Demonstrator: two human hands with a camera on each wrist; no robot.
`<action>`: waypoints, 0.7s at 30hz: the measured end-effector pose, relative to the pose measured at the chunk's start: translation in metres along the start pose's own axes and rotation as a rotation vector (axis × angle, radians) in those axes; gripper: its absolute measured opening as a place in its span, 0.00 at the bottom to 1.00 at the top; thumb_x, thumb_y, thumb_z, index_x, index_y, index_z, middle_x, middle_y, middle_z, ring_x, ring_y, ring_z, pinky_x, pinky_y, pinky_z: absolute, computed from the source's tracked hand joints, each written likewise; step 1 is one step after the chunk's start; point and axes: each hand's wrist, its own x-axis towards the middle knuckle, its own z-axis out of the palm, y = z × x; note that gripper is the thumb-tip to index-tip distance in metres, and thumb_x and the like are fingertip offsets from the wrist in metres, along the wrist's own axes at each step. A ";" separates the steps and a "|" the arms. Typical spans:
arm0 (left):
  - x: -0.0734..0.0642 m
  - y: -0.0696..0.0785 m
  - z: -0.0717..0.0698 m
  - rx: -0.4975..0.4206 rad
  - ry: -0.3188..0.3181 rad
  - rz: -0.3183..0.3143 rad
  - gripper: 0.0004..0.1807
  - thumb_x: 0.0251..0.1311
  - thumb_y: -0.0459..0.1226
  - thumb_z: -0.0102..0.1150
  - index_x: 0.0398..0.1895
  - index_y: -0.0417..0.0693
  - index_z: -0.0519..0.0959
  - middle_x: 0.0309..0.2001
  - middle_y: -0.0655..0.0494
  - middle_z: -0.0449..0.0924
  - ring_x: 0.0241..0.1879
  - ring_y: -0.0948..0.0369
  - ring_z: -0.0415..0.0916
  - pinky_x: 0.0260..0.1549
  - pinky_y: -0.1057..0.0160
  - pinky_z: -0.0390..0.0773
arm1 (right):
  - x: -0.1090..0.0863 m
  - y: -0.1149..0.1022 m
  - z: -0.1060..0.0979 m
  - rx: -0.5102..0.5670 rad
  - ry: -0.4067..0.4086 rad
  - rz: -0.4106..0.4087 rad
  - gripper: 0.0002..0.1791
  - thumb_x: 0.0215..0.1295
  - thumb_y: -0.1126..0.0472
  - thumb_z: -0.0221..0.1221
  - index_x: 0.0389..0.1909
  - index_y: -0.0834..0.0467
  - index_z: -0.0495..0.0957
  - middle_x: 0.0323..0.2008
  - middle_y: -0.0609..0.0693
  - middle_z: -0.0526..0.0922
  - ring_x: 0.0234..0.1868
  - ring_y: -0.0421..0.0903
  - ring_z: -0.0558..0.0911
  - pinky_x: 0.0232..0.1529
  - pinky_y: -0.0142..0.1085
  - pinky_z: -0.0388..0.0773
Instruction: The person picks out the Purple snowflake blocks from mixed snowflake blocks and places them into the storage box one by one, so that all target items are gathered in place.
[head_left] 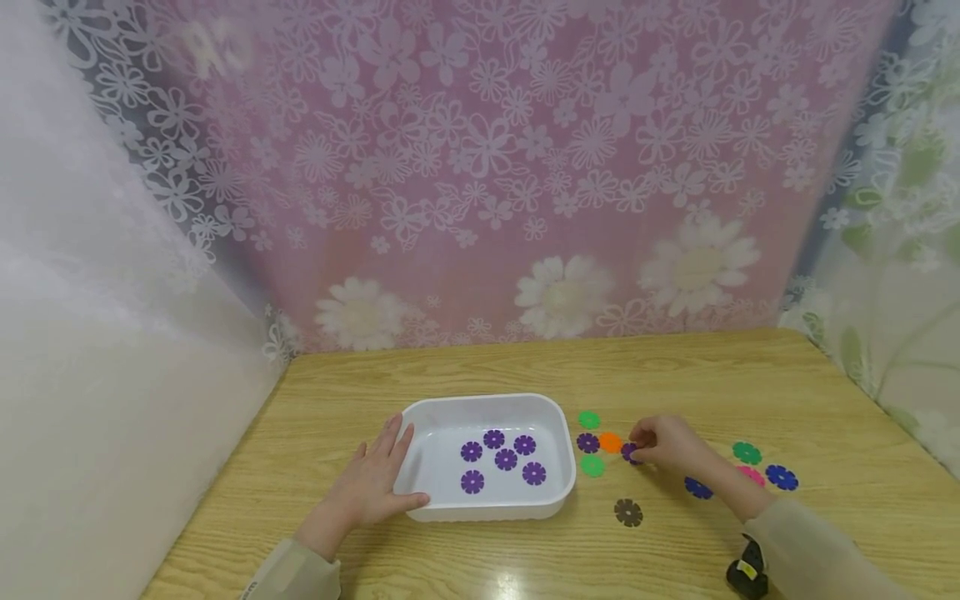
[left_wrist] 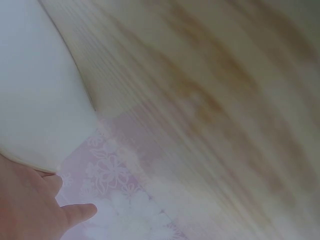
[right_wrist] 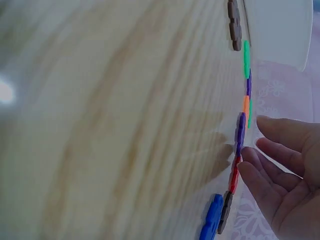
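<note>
My left hand [head_left: 367, 487] rests against the left end of a white plastic bin [head_left: 564, 467], its straight fingers along the side and its thumb at the front corner. Several purple notched flower discs [head_left: 506, 459] lie flat inside. To the right of the bin, my right hand [head_left: 667, 442] reaches down to a purple disc [head_left: 628, 452], partly hidden by the fingertips. In the right wrist view that purple disc [right_wrist: 240, 131] lies flat on the table, with the thumb and loosely bent fingers spread apart beside it.
Left of that disc lie an orange disc [head_left: 611, 442], another purple disc [head_left: 587, 442] and green discs [head_left: 589, 419]. A brown disc [head_left: 628, 512] lies nearer. Blue [head_left: 782, 477], dark green [head_left: 747, 452] and pink [head_left: 752, 475] discs sit farther right. A black object [head_left: 747, 571] is by the right sleeve.
</note>
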 end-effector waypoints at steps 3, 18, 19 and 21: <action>-0.001 0.000 0.000 -0.007 0.003 0.003 0.53 0.47 0.65 0.49 0.67 0.39 0.46 0.68 0.42 0.35 0.65 0.49 0.38 0.52 0.38 0.52 | 0.000 0.002 0.000 -0.012 -0.021 0.022 0.09 0.45 0.68 0.65 0.29 0.66 0.78 0.25 0.49 0.78 0.26 0.43 0.76 0.28 0.34 0.74; -0.002 0.001 -0.002 0.001 -0.015 -0.006 0.53 0.48 0.65 0.48 0.67 0.39 0.46 0.68 0.41 0.36 0.65 0.49 0.38 0.53 0.38 0.52 | 0.005 0.006 0.003 -0.013 -0.103 0.020 0.11 0.42 0.70 0.66 0.27 0.63 0.75 0.23 0.48 0.74 0.25 0.43 0.70 0.27 0.35 0.71; -0.001 0.002 -0.002 0.002 -0.017 -0.008 0.53 0.48 0.65 0.48 0.67 0.39 0.46 0.68 0.42 0.35 0.66 0.49 0.38 0.53 0.38 0.52 | 0.005 0.006 0.003 -0.015 -0.103 0.015 0.11 0.42 0.69 0.66 0.27 0.63 0.74 0.23 0.48 0.73 0.25 0.43 0.69 0.26 0.35 0.70; -0.001 0.002 -0.003 0.000 -0.018 -0.008 0.53 0.48 0.65 0.48 0.67 0.39 0.46 0.68 0.42 0.35 0.66 0.50 0.38 0.53 0.38 0.52 | 0.006 0.006 0.002 -0.017 -0.102 0.012 0.12 0.42 0.68 0.67 0.26 0.63 0.73 0.22 0.48 0.71 0.24 0.43 0.68 0.24 0.34 0.68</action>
